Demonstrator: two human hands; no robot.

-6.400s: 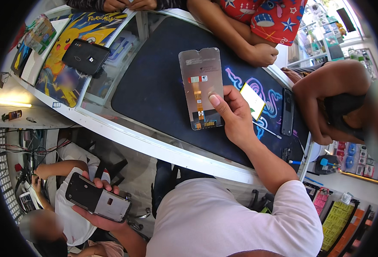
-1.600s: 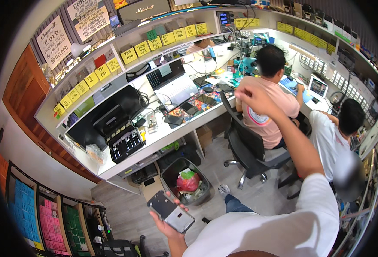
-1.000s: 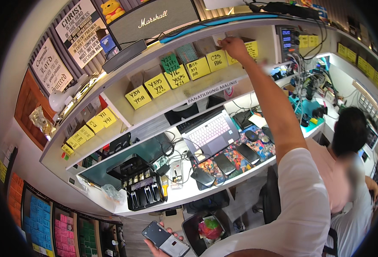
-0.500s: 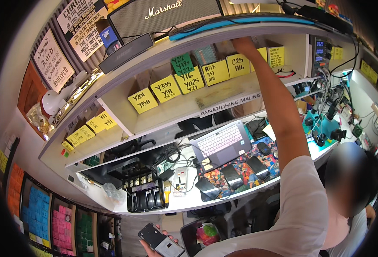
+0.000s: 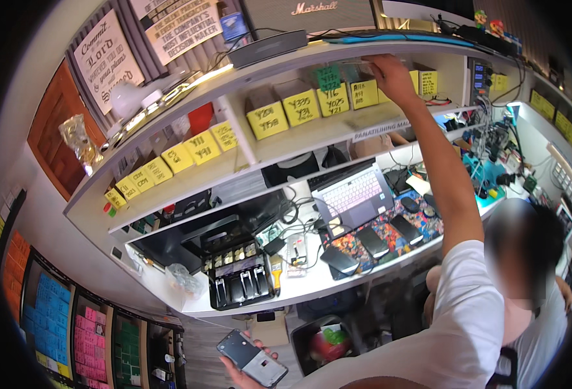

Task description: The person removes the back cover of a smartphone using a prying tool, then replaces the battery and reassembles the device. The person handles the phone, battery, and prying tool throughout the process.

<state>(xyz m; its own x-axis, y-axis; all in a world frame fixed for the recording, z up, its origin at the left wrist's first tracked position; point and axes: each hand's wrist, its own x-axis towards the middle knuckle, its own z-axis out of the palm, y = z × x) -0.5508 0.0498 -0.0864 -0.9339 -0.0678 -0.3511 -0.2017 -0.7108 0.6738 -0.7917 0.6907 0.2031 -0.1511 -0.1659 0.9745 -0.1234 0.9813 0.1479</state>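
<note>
The phone body is a slim rectangle with rounded corners, its upper part matte black and its lower part silver-grey, with one small dark mark on the silver. It lies tilted in the left hand, which grips it by its long sides, in front of the table and clear of its front edge. The right hand reaches to the shelf above, fingers bent over the tops of the yellow-labelled bins; whether that grip has closed on anything I cannot tell.

Left of the shelf's divider seven yellow labels can be made out; right of it four show plainly, the others partly covered by the arm. One green label stands among them.

Along the table's front edge lie three dark phones on one colourful mat, with one laptop behind. Toward the left corner are one yellow-handled brush, one open black case and one clear plastic bag.
</note>
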